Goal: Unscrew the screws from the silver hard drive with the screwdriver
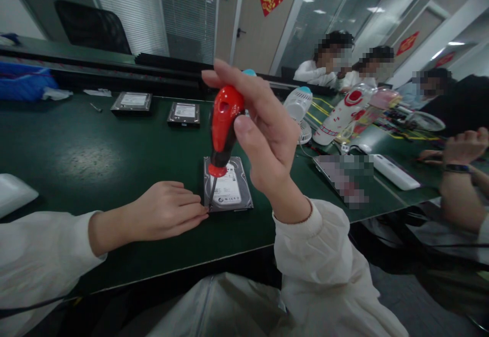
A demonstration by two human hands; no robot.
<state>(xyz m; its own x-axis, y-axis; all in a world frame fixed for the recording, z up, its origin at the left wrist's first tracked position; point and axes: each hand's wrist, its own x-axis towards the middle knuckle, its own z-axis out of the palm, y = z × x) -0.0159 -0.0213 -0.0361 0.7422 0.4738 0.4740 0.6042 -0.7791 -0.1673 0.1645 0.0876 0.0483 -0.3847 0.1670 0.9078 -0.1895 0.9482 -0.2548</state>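
Note:
My right hand [263, 138] is closed on the red handle of a screwdriver [222, 128], held upright with its tip down at the front left corner of a hard drive [229, 187]. That drive lies flat on the dark green table [95, 159] with its white label up. My left hand [168, 209] lies on the table at the drive's left edge, fingers stretched out together and touching its corner beside the screwdriver tip.
Two more hard drives [132, 102] [184, 113] lie farther back on the table. A white fan [300, 108], bottles [344, 115] and a white device [395, 171] stand at the right. Other people sit at the far right, one with a hand [464, 146] on the table.

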